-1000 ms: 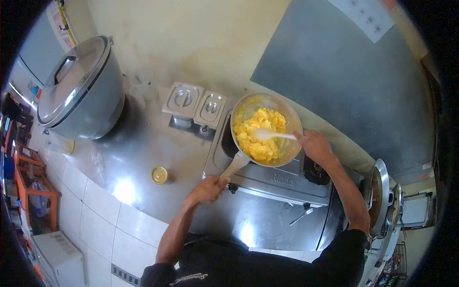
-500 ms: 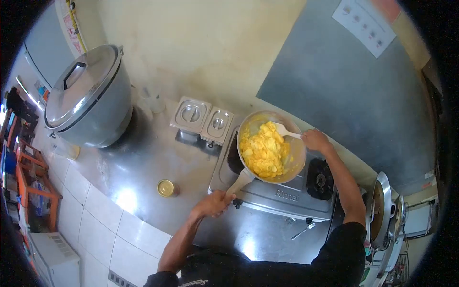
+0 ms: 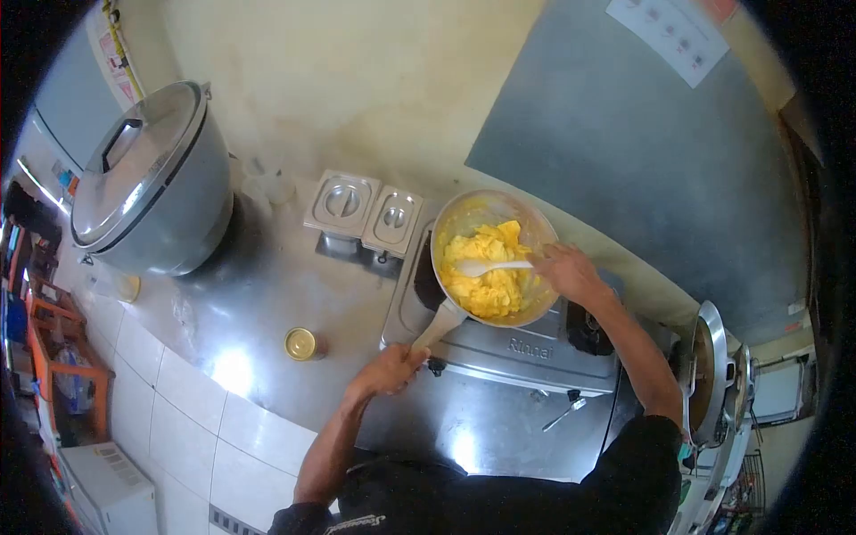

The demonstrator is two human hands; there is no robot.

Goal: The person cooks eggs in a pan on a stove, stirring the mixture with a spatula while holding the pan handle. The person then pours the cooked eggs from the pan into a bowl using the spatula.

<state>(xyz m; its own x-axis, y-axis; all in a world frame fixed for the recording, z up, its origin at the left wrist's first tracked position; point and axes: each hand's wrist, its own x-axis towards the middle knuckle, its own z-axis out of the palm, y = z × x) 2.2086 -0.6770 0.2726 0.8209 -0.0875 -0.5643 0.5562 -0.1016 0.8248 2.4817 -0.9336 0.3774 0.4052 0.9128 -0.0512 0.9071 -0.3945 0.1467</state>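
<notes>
A light-coloured frying pan (image 3: pixel 538 308) rests over the left side of a Rinnai gas stove (image 3: pixel 499 352). Soft yellow scrambled eggs (image 3: pixel 486 290) lie in it. My left hand (image 3: pixel 390 369) is closed around the pan's handle (image 3: pixel 440 326), at the front left of the pan. Over the pan's right rim, my right hand (image 3: pixel 571 270) grips a white spatula (image 3: pixel 481 267). The spatula's blade lies across the eggs, pointing left; its handle end is hidden in my fingers.
Two lidded steel containers (image 3: pixel 363 212) stand left of the stove. A large lidded pot (image 3: pixel 160 196) occupies the counter's far left. A gold-topped can (image 3: pixel 301 344) sits nearer me. A small metal utensil (image 3: pixel 564 415) lies before the stove; another pot (image 3: pixel 707 374) stands at right.
My right hand has moved left and inward over the pan, and the spatula blade has gone from the eggs' upper right edge to their middle. My left hand still holds the handle.
</notes>
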